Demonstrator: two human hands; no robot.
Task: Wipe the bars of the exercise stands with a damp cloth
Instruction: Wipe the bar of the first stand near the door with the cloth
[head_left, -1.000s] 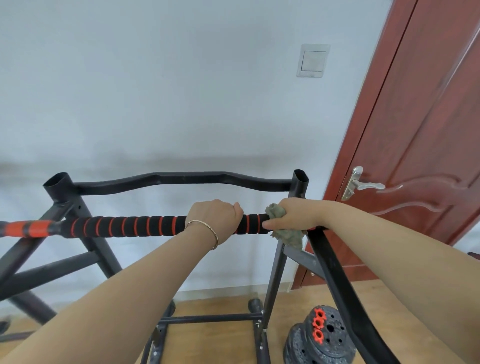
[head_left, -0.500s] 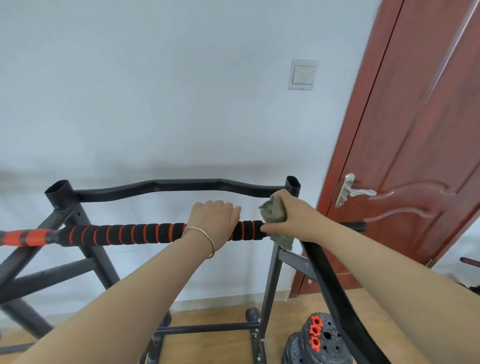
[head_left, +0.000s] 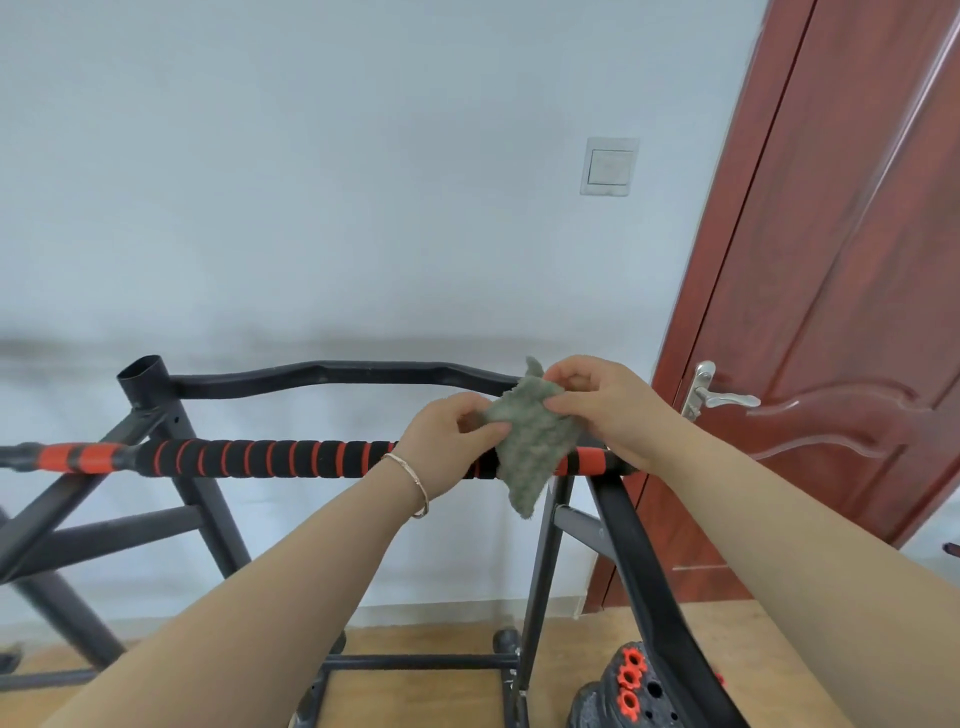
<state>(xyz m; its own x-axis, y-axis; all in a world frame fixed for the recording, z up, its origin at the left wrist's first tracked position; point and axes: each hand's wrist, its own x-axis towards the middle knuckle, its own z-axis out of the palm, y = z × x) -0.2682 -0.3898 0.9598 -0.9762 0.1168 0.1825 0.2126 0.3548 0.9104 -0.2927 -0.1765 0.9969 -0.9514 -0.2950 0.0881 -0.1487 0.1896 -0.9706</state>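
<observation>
Big pale wall (head_left: 311, 182) behind the padded bar (head_left: 270, 460), red-brown door (head_left: 857, 260) off past its right end, and there we were at the black exercise stand (head_left: 208, 499) that carried that bar across its top. The curved rear bar (head_left: 322, 373) ran just behind and above the padded bar, and a sloping side bar (head_left: 639, 561) dropped away toward us from its right end. Neither hand was on metal at this moment! Our left hand (head_left: 447, 441) hung just above the padded bar near its right end, thumb and fingers pinching the cloth's left edge. Our right hand (head_left: 608, 410), a touch higher and further right, nipped the upper right corner. Between them the grey-green cloth (head_left: 530, 441) was pulled out flat, its lower half draping down across the padded bar's front; whether it touched the foam we could not tell. We judged it was being spread to turn up a fresh face before the next wipe, and held close over the bar so it could go straight back down. Below the bar's right end sat the weight plates (head_left: 623, 691) on the floor, out of the way. Smallest of all was the thin bracelet (head_left: 415, 483) on our left wrist, level with the bar.
</observation>
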